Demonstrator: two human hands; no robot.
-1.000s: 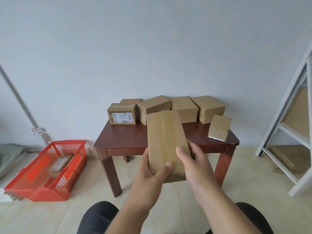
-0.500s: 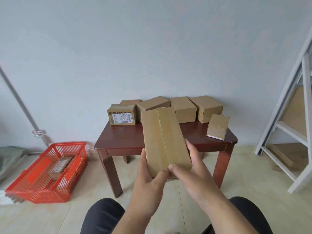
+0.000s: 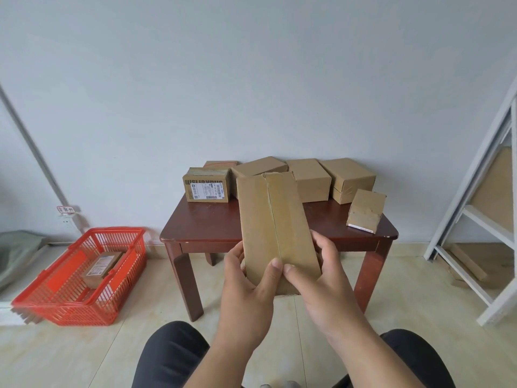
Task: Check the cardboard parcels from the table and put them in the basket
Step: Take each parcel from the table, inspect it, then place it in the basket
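Held parcel: long flat cardboard parcel (image 3: 275,228), held upright in front of the table, clear of its top; taped seam down the middle faces the camera
Left hand: left hand (image 3: 249,278) grips the parcel's lower left edge, thumb on the front face, fingers hidden behind it
Right hand: right hand (image 3: 321,278) grips the lower right edge, thumb on the front near the seam, fingers curled round the side
Basket: red plastic basket (image 3: 42,303) on the floor, left of the table, well apart from the hands
Basket contents: one labelled parcel (image 3: 102,268) lying flat on the bottom, label up
Table: dark wooden table (image 3: 201,228) against the wall
Table contents: box with barcode label (image 3: 205,189) at back left; three plain boxes (image 3: 309,179) in a row beside it along the back; another partly hidden behind the labelled one; small box (image 3: 366,210) tilted near the right front corner
Right side: white shelf frame (image 3: 475,191), cardboard pieces behind it
Bottom: person's dark-clad knees (image 3: 173,357)
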